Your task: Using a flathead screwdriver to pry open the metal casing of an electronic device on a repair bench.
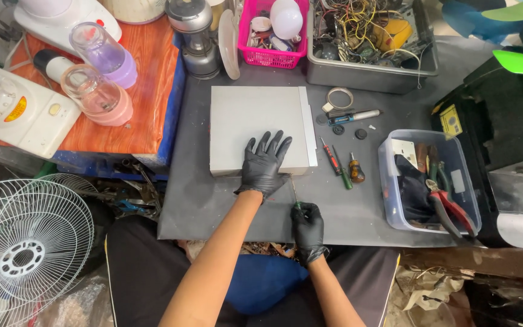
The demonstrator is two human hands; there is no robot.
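A flat grey metal box [243,118] lies on the dark work mat [358,206]. My left hand [263,165], in a black glove, presses flat on the box's near right corner with fingers spread. My right hand [308,230], also gloved in black, grips a thin screwdriver [294,192] by its green handle, the shaft pointing up at the box's near edge by the corner.
Two more screwdrivers [338,165] and a stubby one [356,171] lie right of the box. A clear tub with pliers [428,181] stands further right. A grey bin of wires [370,42] and a pink basket [272,30] stand behind. Blender jars [99,79] rest on the orange board at left; a fan guard [25,242] sits lower left.
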